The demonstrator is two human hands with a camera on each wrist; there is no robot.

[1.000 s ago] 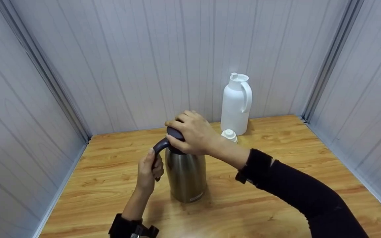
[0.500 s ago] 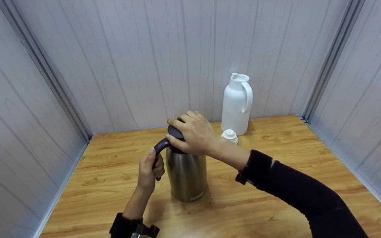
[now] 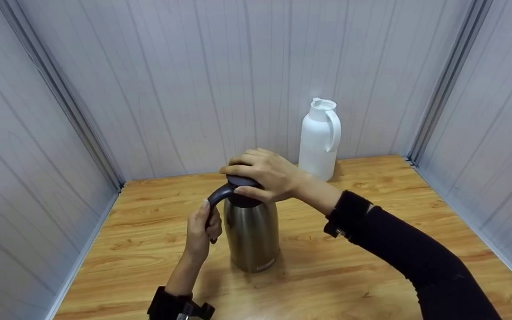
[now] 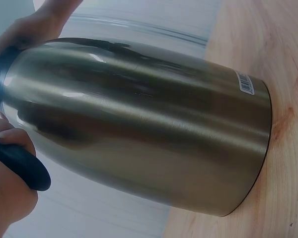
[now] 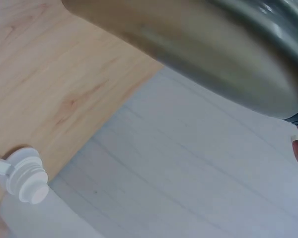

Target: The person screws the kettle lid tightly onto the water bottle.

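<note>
**Both hands on the steel flask**

Our left hand (image 3: 199, 231) curls its fingers round the dark handle (image 3: 218, 195) of the steel flask (image 3: 251, 235), which stands upright mid-desk (image 3: 371, 284). Our right hand (image 3: 265, 175) clasps the dark lid (image 3: 242, 181). A white jug (image 3: 319, 140) stands behind, its white stopper (image 5: 21, 174) beside it.

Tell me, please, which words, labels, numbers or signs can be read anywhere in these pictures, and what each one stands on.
No text can be read.
Barcode sticker, white, low on the steel flask near its base: bars and any digits too blurred to read.
The same sticker in the head view: too small to read.
White jug and white stopper: no marking visible.
</note>
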